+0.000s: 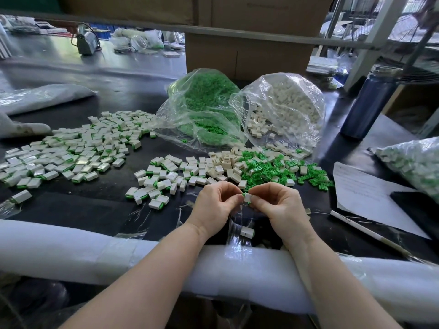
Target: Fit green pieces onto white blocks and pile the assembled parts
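Both your hands pinch one white block [247, 197] above the desk's [95, 205] near edge.
Your left hand [215, 203] and right hand [276, 203] curl tight on it, a green piece [243, 194] at its left end; finished parts [71, 148] lie far left.

A dark worktable [99, 210] with a white foam-padded near edge [118, 255] fills the foreground; cardboard boxes [249, 55] stand behind, and daylight, probably through windows, brightens the far right.

White block [247, 197] with a green edge, pinched between fingers. Loose green pieces [266, 167] against a black tabletop [102, 207]. Clear bags: one [202, 108] packed green, one [289, 103] off-white. Dark navy bottle [370, 103]. Brown cardboard box [249, 53]. White paper sheet [365, 193].
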`<state>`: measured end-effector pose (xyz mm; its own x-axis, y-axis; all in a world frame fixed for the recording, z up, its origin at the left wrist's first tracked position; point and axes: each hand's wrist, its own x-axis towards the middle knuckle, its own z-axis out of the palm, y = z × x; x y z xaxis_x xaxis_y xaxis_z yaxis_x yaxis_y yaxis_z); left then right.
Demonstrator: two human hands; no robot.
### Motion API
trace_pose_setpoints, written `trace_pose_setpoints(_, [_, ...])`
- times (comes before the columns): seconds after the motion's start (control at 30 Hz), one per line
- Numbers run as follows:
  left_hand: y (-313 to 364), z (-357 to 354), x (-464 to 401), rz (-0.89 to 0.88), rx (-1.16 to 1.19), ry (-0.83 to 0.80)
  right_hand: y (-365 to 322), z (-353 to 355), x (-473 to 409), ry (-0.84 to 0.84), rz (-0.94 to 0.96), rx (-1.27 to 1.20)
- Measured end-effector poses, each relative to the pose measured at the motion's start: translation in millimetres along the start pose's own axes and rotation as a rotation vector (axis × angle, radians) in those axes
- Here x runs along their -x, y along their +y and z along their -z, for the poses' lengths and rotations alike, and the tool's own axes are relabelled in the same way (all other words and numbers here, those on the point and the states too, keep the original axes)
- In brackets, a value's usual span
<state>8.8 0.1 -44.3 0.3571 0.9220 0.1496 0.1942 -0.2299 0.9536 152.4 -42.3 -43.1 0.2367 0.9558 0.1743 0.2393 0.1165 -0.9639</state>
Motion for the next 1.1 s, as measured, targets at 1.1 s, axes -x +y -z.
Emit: trace_pose_setpoints(1.1, [-17, 0, -10, 0.069, -0.609, 0.236, 13, -12, -10, -0.148, 0.067, 0.863])
